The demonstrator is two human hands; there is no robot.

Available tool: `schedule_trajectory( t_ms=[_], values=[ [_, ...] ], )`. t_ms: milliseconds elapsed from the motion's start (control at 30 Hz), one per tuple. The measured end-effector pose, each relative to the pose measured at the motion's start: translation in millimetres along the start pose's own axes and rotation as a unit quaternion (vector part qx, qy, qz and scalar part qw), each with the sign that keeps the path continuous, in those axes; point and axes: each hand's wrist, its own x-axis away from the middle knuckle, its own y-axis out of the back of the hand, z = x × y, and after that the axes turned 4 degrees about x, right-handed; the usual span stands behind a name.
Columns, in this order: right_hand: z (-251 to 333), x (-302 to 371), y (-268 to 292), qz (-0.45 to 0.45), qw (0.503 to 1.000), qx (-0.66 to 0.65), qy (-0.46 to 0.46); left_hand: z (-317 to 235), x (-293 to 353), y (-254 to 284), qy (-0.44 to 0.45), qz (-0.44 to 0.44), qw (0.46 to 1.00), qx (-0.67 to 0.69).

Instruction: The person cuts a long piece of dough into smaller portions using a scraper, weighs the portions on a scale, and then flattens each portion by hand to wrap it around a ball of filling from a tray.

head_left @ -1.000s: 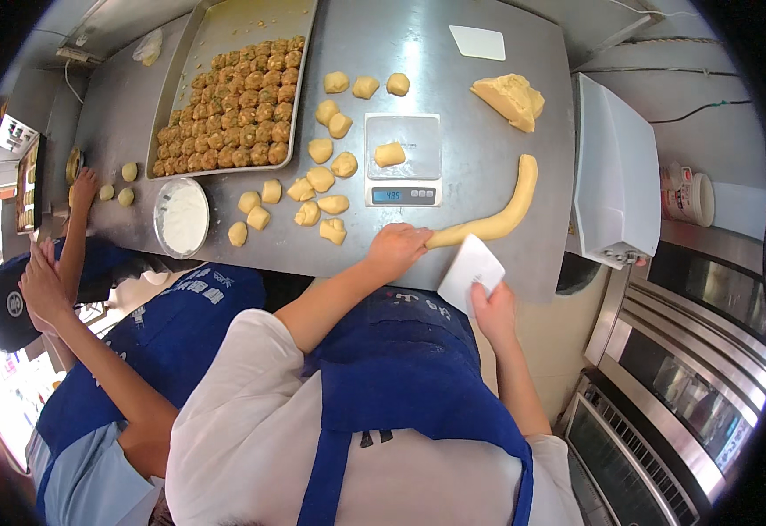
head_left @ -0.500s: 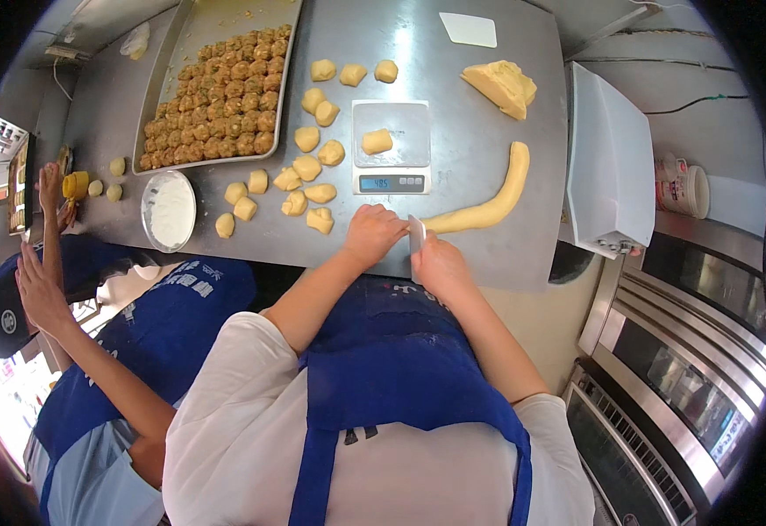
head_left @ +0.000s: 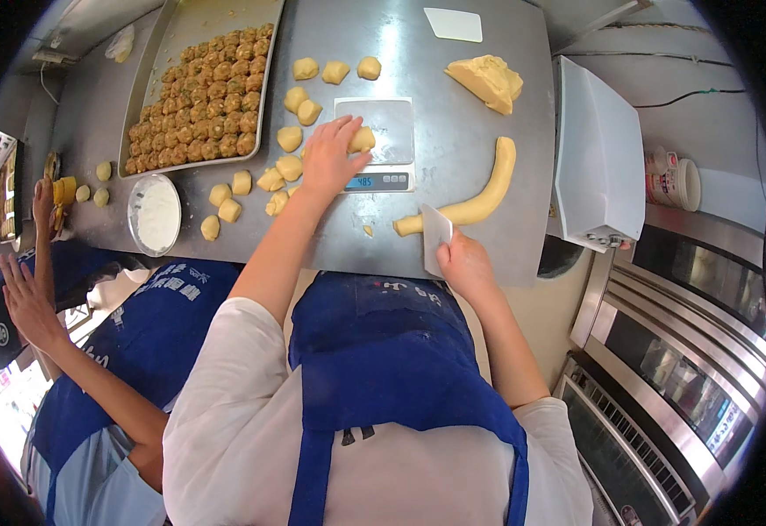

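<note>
Yellow dough is everywhere on the steel table [head_left: 497, 237], and the digital scale [head_left: 374, 140] is the best landmark. The left hand [head_left: 330, 158] lies on the scale's left side, its fingers curled loosely around a dough piece [head_left: 363, 139] that rests on the platform; the grip looks light, not a squeeze. To the right of the scale and nearer to the person, the right hand [head_left: 463, 263] is closed around a white plastic scraper [head_left: 436, 237], whose blade stands at the near end of the long dough rope [head_left: 475, 197].

To weigh well, I think the left hand should let go of the piece fully, because any pressure falsifies the reading. The scraper should wait upright at the rope. Left of the scale lie the finished portions [head_left: 288, 167]; beyond them is the tray of shaped balls [head_left: 203, 96].
</note>
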Motion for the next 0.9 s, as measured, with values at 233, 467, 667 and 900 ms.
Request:
schedule_trajectory(
  t_ms=[233,467,667,900],
  values=[
    [13,-14,0,0.05,0.994,0.1,-0.015,-44,79,-32,-0.16,0.159,0.969,0.103],
    [-42,-33,-46,-0.112,0.977,-0.182,0.018,-46,84,-47,-0.135,0.265,0.948,0.115],
    [-6,8,-1,-0.046,0.999,-0.01,0.007,-42,94,-27,0.348,0.315,0.736,0.488],
    [-17,20,-30,-0.002,0.986,0.16,0.048,-28,88,-42,0.507,0.235,0.459,0.691]
  ],
)
